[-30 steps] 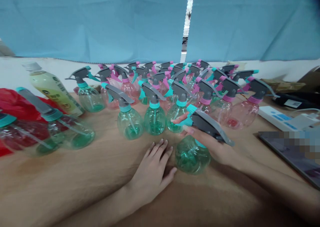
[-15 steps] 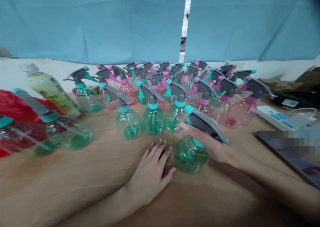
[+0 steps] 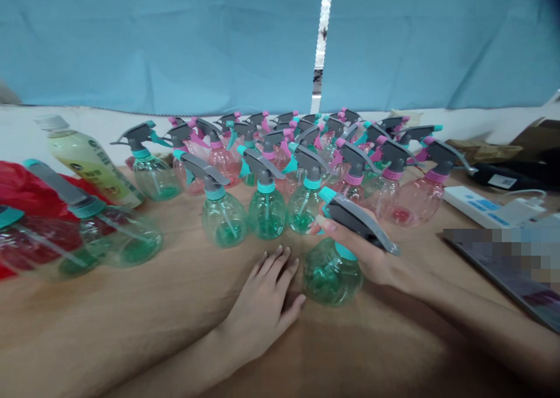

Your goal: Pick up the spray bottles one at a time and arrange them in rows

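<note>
My right hand point(image 3: 371, 249) is closed round the neck and trigger of a green spray bottle point(image 3: 331, 275) with a grey and turquoise head. The bottle tilts a little, its nozzle pointing to the upper left. Flat on the tabletop, just left of that bottle, lies my left hand point(image 3: 269, 296) with its fingers stretched out and nothing in it. Right behind my hands stand a green spray bottle point(image 3: 224, 220), a second green spray bottle point(image 3: 268, 214) and a third green spray bottle point(image 3: 301, 208).
Several pink spray bottles point(image 3: 417, 196) and green ones crowd the back. Two tilted spray bottles point(image 3: 126, 246) are at the left, by a red bag point(image 3: 26, 185) and a leaning drink bottle point(image 3: 94, 164). A power strip point(image 3: 470, 205) and a dark tablet-like device point(image 3: 503, 275) lie right.
Both hands and the held spray bottle keep nearly the same pose. The view has shifted very slightly, moving the right-hand things a little to the left.
</note>
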Tool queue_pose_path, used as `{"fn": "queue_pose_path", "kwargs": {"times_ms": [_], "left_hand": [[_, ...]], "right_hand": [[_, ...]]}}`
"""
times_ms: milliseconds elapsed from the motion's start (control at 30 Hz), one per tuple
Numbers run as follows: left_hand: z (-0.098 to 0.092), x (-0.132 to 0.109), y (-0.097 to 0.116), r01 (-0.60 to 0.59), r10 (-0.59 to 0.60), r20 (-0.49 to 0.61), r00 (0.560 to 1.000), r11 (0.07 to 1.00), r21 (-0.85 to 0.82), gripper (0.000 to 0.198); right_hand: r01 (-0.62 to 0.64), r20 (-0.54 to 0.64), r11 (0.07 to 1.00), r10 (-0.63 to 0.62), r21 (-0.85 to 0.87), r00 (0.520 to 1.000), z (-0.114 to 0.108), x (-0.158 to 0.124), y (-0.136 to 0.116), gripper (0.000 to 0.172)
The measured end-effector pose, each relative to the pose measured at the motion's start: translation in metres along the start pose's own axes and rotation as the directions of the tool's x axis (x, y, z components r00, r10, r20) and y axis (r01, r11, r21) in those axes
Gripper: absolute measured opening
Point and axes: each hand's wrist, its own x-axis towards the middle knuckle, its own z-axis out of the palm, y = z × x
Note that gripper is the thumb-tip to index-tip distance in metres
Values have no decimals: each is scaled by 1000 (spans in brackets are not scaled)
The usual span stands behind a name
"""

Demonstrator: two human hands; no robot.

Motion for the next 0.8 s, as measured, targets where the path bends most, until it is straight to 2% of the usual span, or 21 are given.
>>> {"fn": "queue_pose_path", "kwargs": {"times_ms": [167,233,433,567,800], "left_hand": [[2,-1,-1,-3,3,-30,1000,1000,-9,49],[2,-1,-1,1,-2,-29,1000,1000,-6,48],[-2,0,1,2,-2,7,1000,1000,5,49],[0,0,0,1,-1,-19,1000,1000,-13,47],[0,-1,-1,-4,3,-20,1000,1000,-20,47]], "right_hand": [[-24,108,998,18,58,994,-2,3,-8,15],[-26,131,994,12,104,991,-3,3,-10,17],[-87,135,986,68,145,989,-2,1,-11,23],[-118,122,983,101,138,987,-2,1,-17,21],[-94,104,984,79,151,991,-2,2,-19,21]]}}
